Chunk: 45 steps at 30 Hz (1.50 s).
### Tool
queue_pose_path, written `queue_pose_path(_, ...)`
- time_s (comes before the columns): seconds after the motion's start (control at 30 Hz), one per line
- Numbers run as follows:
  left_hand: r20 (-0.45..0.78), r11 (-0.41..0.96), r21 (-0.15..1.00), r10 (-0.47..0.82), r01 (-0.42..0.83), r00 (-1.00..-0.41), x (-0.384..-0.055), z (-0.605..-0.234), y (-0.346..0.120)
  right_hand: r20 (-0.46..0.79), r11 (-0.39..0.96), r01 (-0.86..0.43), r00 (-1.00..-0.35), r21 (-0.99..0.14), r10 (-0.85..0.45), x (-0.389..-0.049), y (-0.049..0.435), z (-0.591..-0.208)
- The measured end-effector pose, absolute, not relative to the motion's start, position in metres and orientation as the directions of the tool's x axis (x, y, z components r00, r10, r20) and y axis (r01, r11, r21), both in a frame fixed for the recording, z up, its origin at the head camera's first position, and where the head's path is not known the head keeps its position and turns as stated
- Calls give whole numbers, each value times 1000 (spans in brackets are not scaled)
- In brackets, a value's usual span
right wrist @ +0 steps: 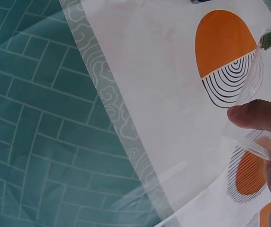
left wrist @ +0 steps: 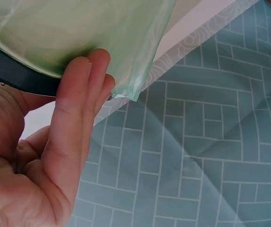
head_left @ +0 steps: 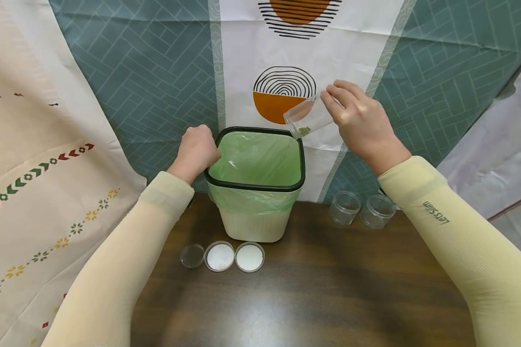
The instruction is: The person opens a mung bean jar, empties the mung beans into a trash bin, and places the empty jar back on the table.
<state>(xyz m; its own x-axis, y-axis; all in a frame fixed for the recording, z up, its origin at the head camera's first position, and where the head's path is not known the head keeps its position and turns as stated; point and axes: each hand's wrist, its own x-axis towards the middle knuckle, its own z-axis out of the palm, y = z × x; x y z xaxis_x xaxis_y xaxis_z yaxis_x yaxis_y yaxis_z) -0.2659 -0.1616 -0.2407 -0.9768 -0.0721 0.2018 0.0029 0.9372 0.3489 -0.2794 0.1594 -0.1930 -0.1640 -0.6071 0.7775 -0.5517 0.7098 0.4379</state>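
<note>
A white bin (head_left: pixel 253 219) with a black rim and a green liner bag (head_left: pixel 260 154) stands at the back of the table. Its left rim is gripped by my left hand (head_left: pixel 198 150); in the left wrist view the fingers (left wrist: pixel 74 85) lie over the liner, on the inner side of the dark rim (left wrist: pixel 27 73). A clear plastic jar (head_left: pixel 297 115) is in my right hand (head_left: pixel 362 123), tilted with its mouth down toward the bin's right back corner. Green bits (head_left: pixel 304 130) sit near the jar's mouth. My right thumb (right wrist: pixel 256 116) presses the jar's side.
Two clear jars (head_left: pixel 345 208) stand on the dark wood table (head_left: pixel 321 289), right of the bin. In front of the bin lie a clear round lid (head_left: pixel 192 256) and two round lids with white inside (head_left: pixel 220 256). A patterned curtain (head_left: pixel 165 72) hangs right behind.
</note>
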Motion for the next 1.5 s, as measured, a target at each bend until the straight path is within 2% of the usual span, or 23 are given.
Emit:
queue_pose_path(0.53,207,938,347,-77,-1,-975,-267,-242,-163,694,650,-499,-125,574,-709,-285,156,-200)
queue_pose_path(0.9,206,935,354,-79,-1,-975,-265,-241,-163,699,641,-513,-106,571,-707,-285,155,-207)
queue_pose_path(1.2,197,935,354,-80,-5,-977,-266,-241,-160,700,658,-532,-159,533,-696,-285,162,-216)
queue_pose_path(1.4,193,936,353,-83,-10,-978,-265,-241,-162,740,693,-530,-169,489,-651,-287,168,-225)
queue_pose_path(1.5,188,935,353,-83,-12,-979,-265,-241,-162,746,722,-518,-218,459,-630,-287,174,-235)
